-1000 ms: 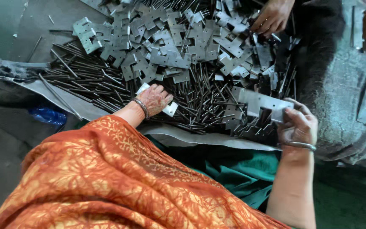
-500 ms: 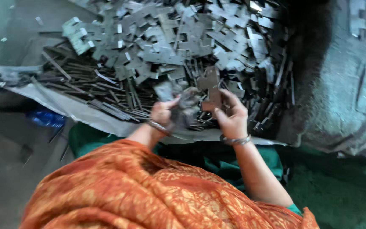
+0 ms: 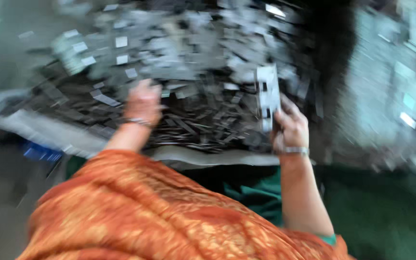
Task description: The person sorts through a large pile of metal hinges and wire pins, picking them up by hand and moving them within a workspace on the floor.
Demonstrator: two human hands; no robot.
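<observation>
Hands working over a heap of metal parts

The right hand (image 3: pixel 291 127) is grasping a flat metal plate (image 3: pixel 267 96) upright in its fingers; the left hand (image 3: pixel 143 102) is resting on the blurred pile (image 3: pixel 193 72), its grip unclear.

An orange patterned garment (image 3: pixel 136 212) fills the foreground, with green cloth (image 3: pixel 261 197) beneath it. A pale sheet (image 3: pixel 49 132) edges a blurred heap of dark metal rods (image 3: pixel 193 127), with a blue object (image 3: pixel 39 153) lying just beside it at left.
</observation>
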